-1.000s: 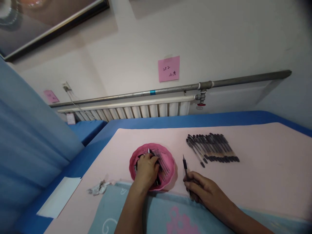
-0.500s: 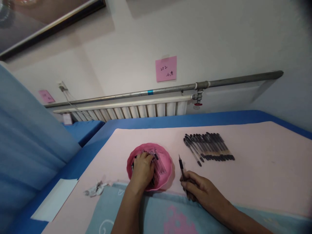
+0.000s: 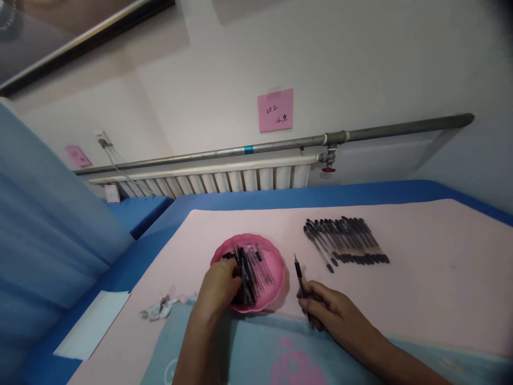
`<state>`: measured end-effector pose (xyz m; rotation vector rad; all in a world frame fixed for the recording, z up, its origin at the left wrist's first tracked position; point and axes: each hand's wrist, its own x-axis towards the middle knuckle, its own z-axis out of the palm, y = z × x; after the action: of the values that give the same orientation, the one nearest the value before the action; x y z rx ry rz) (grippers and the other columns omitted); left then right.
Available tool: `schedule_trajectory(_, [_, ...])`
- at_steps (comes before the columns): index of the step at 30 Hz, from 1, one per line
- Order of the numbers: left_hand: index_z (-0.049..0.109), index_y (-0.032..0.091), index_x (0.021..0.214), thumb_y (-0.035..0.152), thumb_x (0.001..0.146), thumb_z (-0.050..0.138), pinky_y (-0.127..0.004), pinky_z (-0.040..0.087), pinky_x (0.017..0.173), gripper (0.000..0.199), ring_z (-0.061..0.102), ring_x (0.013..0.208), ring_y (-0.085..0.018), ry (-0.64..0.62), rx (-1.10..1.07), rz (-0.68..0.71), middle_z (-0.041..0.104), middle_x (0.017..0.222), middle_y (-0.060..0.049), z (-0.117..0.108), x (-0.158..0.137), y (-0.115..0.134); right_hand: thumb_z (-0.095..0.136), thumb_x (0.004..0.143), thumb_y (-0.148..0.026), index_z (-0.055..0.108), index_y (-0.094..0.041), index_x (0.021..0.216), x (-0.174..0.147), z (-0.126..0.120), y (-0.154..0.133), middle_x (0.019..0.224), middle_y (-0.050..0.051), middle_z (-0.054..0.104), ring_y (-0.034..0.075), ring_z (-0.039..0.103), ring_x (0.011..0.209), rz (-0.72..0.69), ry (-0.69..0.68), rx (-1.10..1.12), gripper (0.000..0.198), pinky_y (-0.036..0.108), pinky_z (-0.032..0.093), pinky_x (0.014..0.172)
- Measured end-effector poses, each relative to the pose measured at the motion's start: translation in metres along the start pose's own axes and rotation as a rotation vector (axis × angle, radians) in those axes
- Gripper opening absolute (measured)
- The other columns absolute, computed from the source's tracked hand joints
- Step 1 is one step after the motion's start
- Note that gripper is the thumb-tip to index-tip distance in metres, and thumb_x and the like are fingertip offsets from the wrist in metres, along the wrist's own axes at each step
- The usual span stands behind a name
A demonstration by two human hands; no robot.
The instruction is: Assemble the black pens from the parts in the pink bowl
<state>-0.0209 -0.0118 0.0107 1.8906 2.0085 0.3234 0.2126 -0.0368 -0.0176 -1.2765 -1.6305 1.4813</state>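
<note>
My right hand (image 3: 326, 307) pinches a pen (image 3: 298, 269) with a black grip, its bare tip pointing up and no cap on that end. To the left, my left hand (image 3: 222, 278) dips into the near left side of a pink bowl (image 3: 276, 295) with a wavy rim. Its fingers are curled down among small black pieces (image 3: 229, 256); what they hold, if anything, is hidden. Beside them in the bowl lie several dark pen pieces (image 3: 246, 272) and clear pen tubes (image 3: 262, 270). Right of the bowl, a row of capped pens (image 3: 340, 238) lies side by side.
A pink sheet (image 3: 425, 278) covers the blue-edged table (image 3: 260, 200). A patterned blue-green cloth (image 3: 256, 347) lies along the near edge. Crumpled wrapping (image 3: 159, 309) and white paper (image 3: 94, 323) are at left, near a blue curtain (image 3: 52, 230). A radiator (image 3: 224, 181) stands behind.
My left hand has shifted left and toward me inside the bowl, uncovering more dark pen pieces. The right hand keeps the pen in about the same place.
</note>
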Motion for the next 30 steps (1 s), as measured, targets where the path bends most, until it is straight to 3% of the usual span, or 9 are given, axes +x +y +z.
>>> schedule_trajectory(5, [0.064, 0.019, 0.075, 0.012, 0.067, 0.05, -0.023, 0.038, 0.06, 0.018, 0.058, 0.067, -0.015, -0.03, -0.296, 0.089, 0.067, 0.074, -0.003, 0.006, 0.001, 0.007, 0.049, 0.076, -0.036, 0.047, -0.021, 0.07, -0.001, 0.0, -0.001, 0.053, -0.005, 0.047, 0.011, 0.047, 0.051, -0.005, 0.008, -0.036, 0.017, 0.023, 0.04, 0.051])
schedule_trajectory(11, [0.065, 0.019, 0.078, 0.015, 0.068, 0.049, -0.023, 0.039, 0.062, 0.018, 0.057, 0.066, -0.014, 0.209, -0.409, -0.041, 0.065, 0.072, -0.001, -0.003, 0.005, -0.017, 0.048, 0.074, -0.038, 0.046, -0.022, 0.069, -0.002, 0.001, -0.005, 0.052, -0.005, 0.045, 0.012, 0.046, 0.05, 0.015, 0.008, -0.039, 0.017, 0.024, 0.038, 0.051])
schedule_trajectory(14, [0.064, 0.018, 0.075, 0.013, 0.066, 0.049, -0.023, 0.038, 0.06, 0.019, 0.055, 0.06, -0.013, 0.22, -0.418, -0.072, 0.063, 0.065, 0.0, -0.005, 0.003, -0.024, 0.049, 0.074, -0.039, 0.047, -0.022, 0.069, -0.001, 0.0, -0.005, 0.053, -0.005, 0.046, 0.012, 0.045, 0.05, 0.018, -0.008, -0.02, 0.018, 0.025, 0.038, 0.051])
schedule_trajectory(19, [0.064, 0.018, 0.074, 0.007, 0.063, 0.043, -0.021, 0.037, 0.056, 0.026, 0.055, 0.06, -0.013, 0.114, -0.335, -0.047, 0.063, 0.064, 0.0, -0.008, -0.004, -0.02, 0.05, 0.074, -0.039, 0.047, -0.022, 0.069, 0.0, -0.001, -0.003, 0.052, -0.005, 0.046, 0.012, 0.045, 0.05, 0.02, -0.006, -0.04, 0.018, 0.024, 0.036, 0.05])
schedule_trajectory(24, [0.065, 0.019, 0.067, 0.004, 0.057, 0.047, -0.023, 0.038, 0.058, 0.026, 0.057, 0.065, -0.015, -0.123, -0.102, 0.08, 0.065, 0.068, -0.002, -0.006, -0.009, -0.009, 0.049, 0.074, -0.039, 0.047, -0.023, 0.069, 0.0, 0.0, -0.003, 0.051, -0.005, 0.046, 0.013, 0.045, 0.051, 0.03, -0.009, -0.068, 0.017, 0.025, 0.036, 0.05])
schedule_trajectory(27, [0.067, 0.017, 0.063, 0.007, 0.055, 0.053, -0.03, 0.039, 0.065, 0.019, 0.058, 0.074, -0.023, -0.09, 0.075, 0.074, 0.066, 0.075, -0.009, 0.0, -0.01, 0.0, 0.049, 0.074, -0.039, 0.047, -0.023, 0.068, 0.0, -0.001, -0.004, 0.052, -0.004, 0.046, 0.013, 0.046, 0.051, 0.031, -0.014, -0.066, 0.017, 0.025, 0.037, 0.051])
schedule_trajectory(30, [0.071, 0.014, 0.073, 0.013, 0.06, 0.056, -0.037, 0.04, 0.073, 0.019, 0.055, 0.088, -0.031, -0.019, 0.238, 0.04, 0.065, 0.089, -0.016, 0.004, -0.011, 0.011, 0.049, 0.074, -0.039, 0.047, -0.022, 0.068, 0.0, -0.001, -0.005, 0.052, -0.004, 0.046, 0.012, 0.046, 0.051, 0.029, -0.014, -0.074, 0.018, 0.025, 0.037, 0.05])
